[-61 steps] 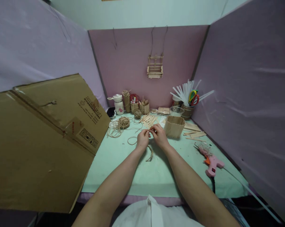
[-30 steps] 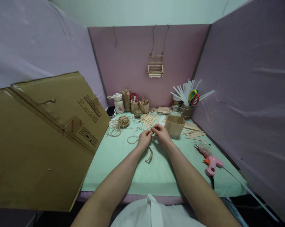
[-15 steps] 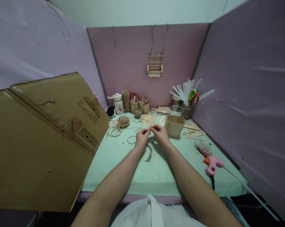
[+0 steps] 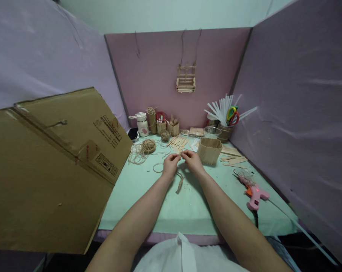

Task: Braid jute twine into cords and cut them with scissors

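Note:
My left hand (image 4: 171,165) and my right hand (image 4: 191,161) meet above the middle of the table, fingertips almost touching. Both are closed in a pinch on jute twine, of which only a little shows between the fingers. A thicker twine end (image 4: 179,184) hangs down or lies below the hands; which one I cannot tell. To the left, a loop of twine (image 4: 157,167) rests on the cloth. Just right of my right hand stands a box made of craft sticks (image 4: 209,152). A ball of twine (image 4: 148,146) with loose strands lies further left.
A pink glue gun (image 4: 255,195) lies at the right, its cord running off the front edge. Loose craft sticks (image 4: 235,160) lie behind it. A large cardboard sheet (image 4: 54,177) leans in from the left. Along the back stand a white bottle (image 4: 142,126) and scissors (image 4: 233,118) in a pot.
My hands stay nearly in place, still pinching the twine. The thicker twine end below them has shifted very slightly to the right.

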Demonstrator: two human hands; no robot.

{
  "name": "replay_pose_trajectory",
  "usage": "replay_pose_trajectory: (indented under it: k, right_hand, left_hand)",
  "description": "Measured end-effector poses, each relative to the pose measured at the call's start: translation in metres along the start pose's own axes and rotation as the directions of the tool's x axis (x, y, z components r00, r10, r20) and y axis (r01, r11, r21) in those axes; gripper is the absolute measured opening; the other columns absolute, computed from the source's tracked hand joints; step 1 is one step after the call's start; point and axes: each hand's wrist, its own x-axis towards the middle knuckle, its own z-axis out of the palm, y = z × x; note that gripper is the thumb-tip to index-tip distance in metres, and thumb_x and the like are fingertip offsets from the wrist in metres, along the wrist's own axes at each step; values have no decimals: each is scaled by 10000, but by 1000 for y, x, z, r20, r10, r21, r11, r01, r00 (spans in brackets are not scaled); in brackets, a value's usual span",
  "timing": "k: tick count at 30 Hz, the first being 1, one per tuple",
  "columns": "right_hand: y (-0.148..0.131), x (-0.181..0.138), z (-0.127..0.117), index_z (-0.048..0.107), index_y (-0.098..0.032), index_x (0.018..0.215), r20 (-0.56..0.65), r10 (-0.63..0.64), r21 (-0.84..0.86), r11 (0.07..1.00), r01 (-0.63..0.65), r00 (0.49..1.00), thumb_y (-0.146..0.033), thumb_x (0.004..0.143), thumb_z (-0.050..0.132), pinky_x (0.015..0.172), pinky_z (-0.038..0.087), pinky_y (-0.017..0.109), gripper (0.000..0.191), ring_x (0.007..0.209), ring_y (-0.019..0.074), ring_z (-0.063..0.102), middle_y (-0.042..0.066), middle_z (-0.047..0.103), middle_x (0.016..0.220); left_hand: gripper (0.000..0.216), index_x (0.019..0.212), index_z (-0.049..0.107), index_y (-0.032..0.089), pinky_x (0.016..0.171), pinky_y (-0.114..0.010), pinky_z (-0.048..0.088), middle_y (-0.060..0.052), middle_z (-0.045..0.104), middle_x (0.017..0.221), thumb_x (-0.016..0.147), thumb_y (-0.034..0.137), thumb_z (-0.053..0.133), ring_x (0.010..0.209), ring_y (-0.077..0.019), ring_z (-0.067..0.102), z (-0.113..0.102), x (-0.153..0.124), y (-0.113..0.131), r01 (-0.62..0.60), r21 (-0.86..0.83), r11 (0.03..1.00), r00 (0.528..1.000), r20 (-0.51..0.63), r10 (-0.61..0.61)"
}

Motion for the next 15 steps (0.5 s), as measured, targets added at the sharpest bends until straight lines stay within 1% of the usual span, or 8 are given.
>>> replay_pose_trajectory:
  k: [4,6,9,12,13,15]
  right_hand:
    - [2,1,0,637,-186,744,6,6,-11,1000,-6,1000,-405,632,621,541,367,246,246,622,135,492,-3,589,662]
    - [2,0,0,636,-187,736,18,8,-26,1000,-8,1000,-394,641,615,541,362,245,228,614,133,491,-3,587,654]
    - [1,-2,0,626,-187,706,29,25,-37,999,-24,999,-392,649,615,536,353,242,213,605,131,493,0,586,645]
    - [1,-2,0,613,-189,685,32,30,-33,999,-29,999,-416,656,616,536,352,243,229,606,134,501,1,584,632]
    - [1,-2,-1,610,-188,684,30,24,-33,999,-23,999,-420,659,614,538,353,244,233,602,134,499,-1,578,623]
    - [3,0,-1,604,-185,687,13,-1,-38,999,2,1000,-412,658,616,548,360,247,229,589,130,488,-9,560,602]
  left_hand:
    - [186,734,628,149,488,-202,291,19,574,617,594,264,666,500,-58,409,0,0,1,114,-65,991,993,24,-113]
    - [189,730,613,152,447,-192,223,29,547,600,587,263,666,471,-45,364,0,-1,3,170,-130,977,985,43,-166]
    - [208,715,588,150,431,-181,176,34,522,599,565,256,684,467,-33,340,-2,0,5,227,-245,942,972,112,-205]
    - [258,723,584,144,427,-177,160,34,513,608,539,265,718,469,-27,327,-4,1,7,282,-294,913,951,209,-226]
    - [273,727,585,143,426,-177,157,33,509,610,533,271,727,470,-26,325,-4,1,7,292,-295,910,947,223,-231]
    - [297,734,588,143,423,-176,159,34,505,615,520,280,741,472,-26,326,-4,1,6,287,-287,914,949,212,-232]
